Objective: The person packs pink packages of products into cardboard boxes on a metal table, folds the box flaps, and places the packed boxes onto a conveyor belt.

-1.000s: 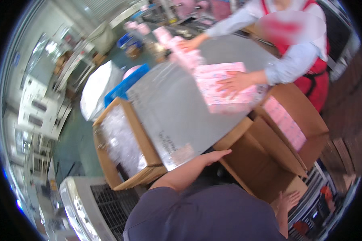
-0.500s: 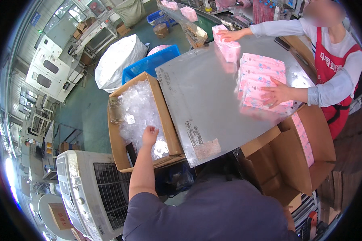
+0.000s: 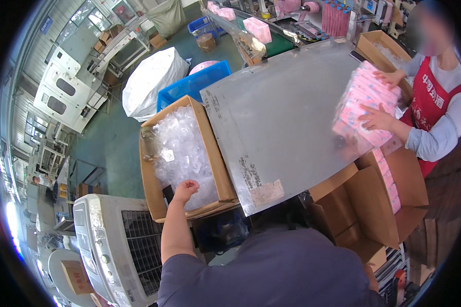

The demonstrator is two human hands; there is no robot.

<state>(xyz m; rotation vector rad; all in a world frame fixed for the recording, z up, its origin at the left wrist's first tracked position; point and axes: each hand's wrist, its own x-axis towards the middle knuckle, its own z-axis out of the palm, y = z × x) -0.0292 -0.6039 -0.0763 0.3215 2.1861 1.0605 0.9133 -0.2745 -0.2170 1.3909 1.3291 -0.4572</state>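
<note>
My left hand point(image 3: 186, 191) is above the near end of an open cardboard box point(image 3: 210, 148) filled with clear plastic pieces point(image 3: 184, 146). Its fingers are curled together; anything between them is too small to make out. Only a bit of my right arm point(image 3: 370, 279) shows at the lower right, and that hand is hidden behind my body. Across the metal table point(image 3: 276, 117), a co-worker in a red apron grips a bundle of pink tissue packs point(image 3: 369, 100) with both hands at the table's right side.
An open carton point(image 3: 351, 204) stands at the table's near right, beside a row of pink packs point(image 3: 386, 176). A blue crate point(image 3: 192, 87) and a white sack point(image 3: 153, 82) lie beyond my box. A white air cooler point(image 3: 107, 240) is at left. Another pack point(image 3: 257, 30) sits on the conveyor.
My left hand has drawn back slightly toward me over the box. The co-worker has gathered the pink packs into one bundle and moved it right, tilting it at the table's edge.
</note>
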